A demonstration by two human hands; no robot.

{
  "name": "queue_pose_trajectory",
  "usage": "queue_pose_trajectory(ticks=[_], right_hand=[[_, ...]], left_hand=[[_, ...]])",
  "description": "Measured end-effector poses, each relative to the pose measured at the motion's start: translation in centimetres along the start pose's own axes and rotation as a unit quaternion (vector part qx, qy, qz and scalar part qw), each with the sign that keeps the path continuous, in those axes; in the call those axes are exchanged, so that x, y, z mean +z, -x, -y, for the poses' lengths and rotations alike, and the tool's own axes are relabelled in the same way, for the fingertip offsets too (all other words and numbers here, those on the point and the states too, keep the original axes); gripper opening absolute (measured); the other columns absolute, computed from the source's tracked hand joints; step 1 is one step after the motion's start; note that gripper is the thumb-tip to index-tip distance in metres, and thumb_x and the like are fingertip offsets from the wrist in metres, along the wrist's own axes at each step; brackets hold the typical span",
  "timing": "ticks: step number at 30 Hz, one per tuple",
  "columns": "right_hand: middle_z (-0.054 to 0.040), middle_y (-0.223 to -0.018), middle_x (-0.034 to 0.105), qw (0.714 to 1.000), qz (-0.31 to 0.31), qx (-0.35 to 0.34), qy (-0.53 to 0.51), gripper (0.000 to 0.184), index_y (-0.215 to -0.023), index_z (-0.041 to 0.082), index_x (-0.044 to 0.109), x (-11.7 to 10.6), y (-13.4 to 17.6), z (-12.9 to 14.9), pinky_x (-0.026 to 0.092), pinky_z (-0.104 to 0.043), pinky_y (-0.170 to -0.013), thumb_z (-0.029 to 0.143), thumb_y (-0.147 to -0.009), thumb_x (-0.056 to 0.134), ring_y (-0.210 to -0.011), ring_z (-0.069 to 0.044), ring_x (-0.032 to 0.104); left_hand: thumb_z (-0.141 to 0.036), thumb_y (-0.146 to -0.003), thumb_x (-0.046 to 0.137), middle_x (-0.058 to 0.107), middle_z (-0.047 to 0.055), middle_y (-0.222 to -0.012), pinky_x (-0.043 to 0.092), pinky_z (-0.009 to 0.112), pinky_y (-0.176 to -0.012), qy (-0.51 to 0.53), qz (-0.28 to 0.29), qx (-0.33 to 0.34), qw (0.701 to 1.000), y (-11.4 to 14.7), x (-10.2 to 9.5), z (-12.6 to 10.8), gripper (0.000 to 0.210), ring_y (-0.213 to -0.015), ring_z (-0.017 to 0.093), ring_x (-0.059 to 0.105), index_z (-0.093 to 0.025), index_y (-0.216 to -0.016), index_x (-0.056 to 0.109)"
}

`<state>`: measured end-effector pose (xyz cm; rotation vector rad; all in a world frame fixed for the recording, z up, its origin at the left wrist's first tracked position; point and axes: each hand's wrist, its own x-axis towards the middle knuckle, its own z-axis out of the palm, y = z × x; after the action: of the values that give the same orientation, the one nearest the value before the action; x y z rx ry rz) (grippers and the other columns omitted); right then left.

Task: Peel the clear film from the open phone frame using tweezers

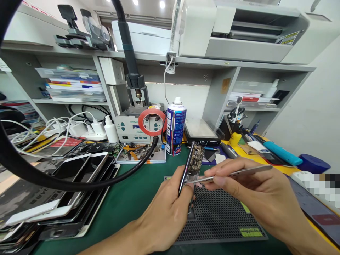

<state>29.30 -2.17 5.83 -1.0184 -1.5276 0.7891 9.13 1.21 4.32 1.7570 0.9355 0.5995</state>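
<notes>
An opened phone (196, 159), its circuit board bare, stands tilted in my left hand (170, 209). The fingers and thumb of that hand close around its lower edges. Between the thumb and fingertips of my right hand (247, 191) is a slim metal tool (251, 170) with small holes along its flat handle. Its narrow tip touches or nearly touches the phone's inside just below the board, close to my left thumb. Whether the tool is tweezers or a pry blade I cannot tell. Beneath both hands lies a black perforated mat (223, 216).
Stacked phones and tablets (77, 198) cover the left side. Behind the hands stand a blue spray can (176, 127), a soldering station (130, 125) with red tape (142, 122), and a parts tray (148, 160). A black hose (106, 186) loops across the left. A tablet (313, 209) lies right.
</notes>
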Motion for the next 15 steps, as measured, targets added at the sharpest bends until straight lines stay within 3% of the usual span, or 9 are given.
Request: queue_pose_trajectory(ticks=[11, 15], right_hand=[[-0.0001, -0.097, 0.078, 1.0, 0.012, -0.008, -0.027, 0.012, -0.092, 0.029, 0.078, -0.2, 0.1, -0.2, 0.068, -0.027, -0.076, 0.019, -0.086, 0.077, -0.08, -0.019, 0.078], [-0.0021, -0.095, 0.079, 0.999, -0.018, 0.002, -0.034, 0.004, -0.087, 0.027, 0.079, 0.1, -0.1, 0.7, 0.07, -0.03, -0.073, 0.024, -0.085, 0.079, -0.081, -0.022, 0.078]], left_hand=[[-0.046, -0.104, 0.03, 0.064, 0.002, -0.086, 0.044, 0.036, -0.078, -0.004, -0.014, 0.003, 1.0, 0.1, 0.1, 0.2, 0.032, -0.082, 0.02, 0.056, -0.023, -0.106, 0.051], [-0.049, -0.103, 0.035, 0.062, 0.0, -0.083, 0.048, 0.039, -0.082, 0.07, -0.027, -0.013, 0.997, 0.0, 0.4, 0.7, 0.032, -0.08, 0.019, 0.058, -0.023, -0.109, 0.054]])
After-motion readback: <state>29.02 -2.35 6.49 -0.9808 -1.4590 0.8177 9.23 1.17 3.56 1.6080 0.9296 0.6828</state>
